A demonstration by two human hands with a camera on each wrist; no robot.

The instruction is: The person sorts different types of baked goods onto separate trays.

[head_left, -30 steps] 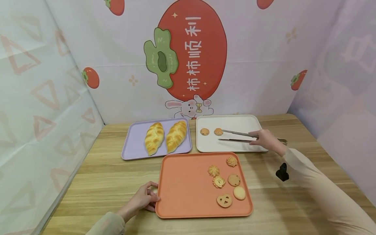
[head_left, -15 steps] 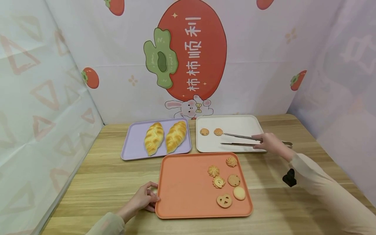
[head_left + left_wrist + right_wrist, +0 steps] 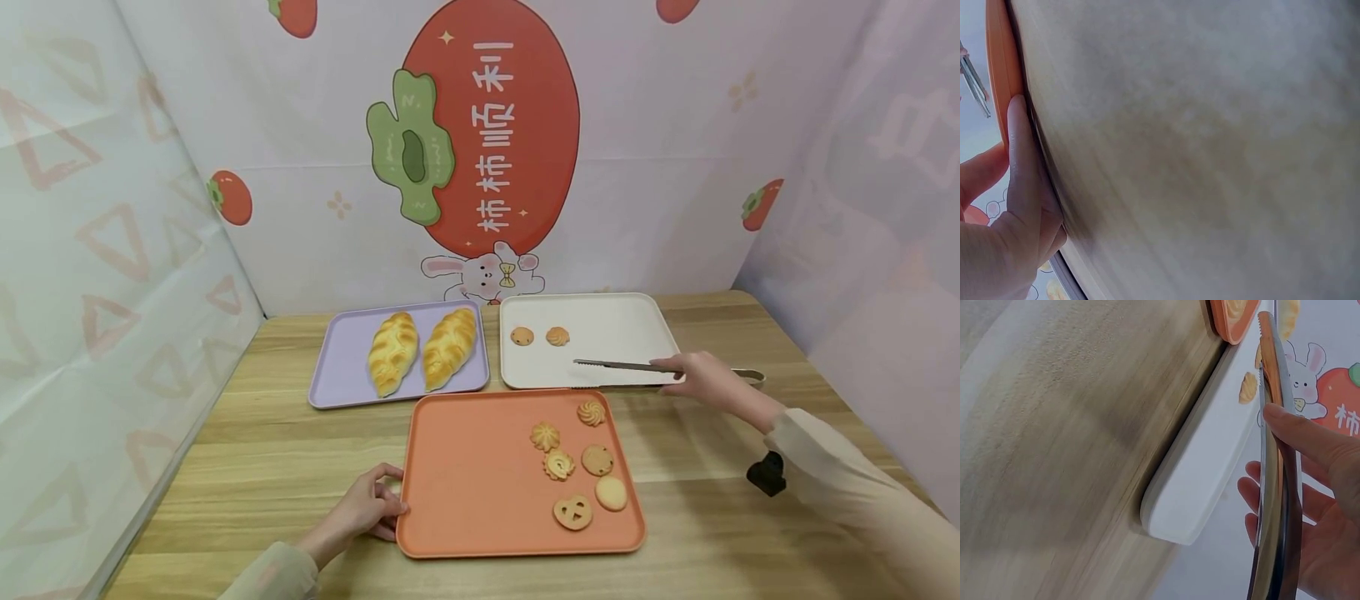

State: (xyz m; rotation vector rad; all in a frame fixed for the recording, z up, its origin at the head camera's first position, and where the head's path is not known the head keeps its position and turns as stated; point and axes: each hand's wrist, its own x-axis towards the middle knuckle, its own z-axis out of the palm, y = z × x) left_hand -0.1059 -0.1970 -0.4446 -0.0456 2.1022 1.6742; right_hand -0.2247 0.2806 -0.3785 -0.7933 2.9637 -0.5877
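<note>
In the head view my right hand (image 3: 705,379) grips a pair of metal tongs (image 3: 630,365). Their arms stand apart with nothing between them, over the front part of the white tray (image 3: 615,321). The right wrist view shows the thumb on one side of the tongs (image 3: 1282,456) and the fingers behind. A round cookie (image 3: 522,337) and a swirled cookie (image 3: 557,336) lie on the white tray. My left hand (image 3: 367,504) holds the left rim of the orange tray (image 3: 465,475); in the left wrist view, fingers and thumb touch that tray's edge (image 3: 1005,69).
Several cookies lie on the right half of the orange tray, among them a pretzel-shaped one (image 3: 573,512). Behind it on the left, a purple tray (image 3: 341,358) bears two loaves (image 3: 393,354). A printed backdrop (image 3: 645,208) stands behind the wooden table (image 3: 247,442).
My right hand has drawn the tongs back to the right and toward the front, away from the swirled cookie, which stays on the white tray. The left hand has not moved.
</note>
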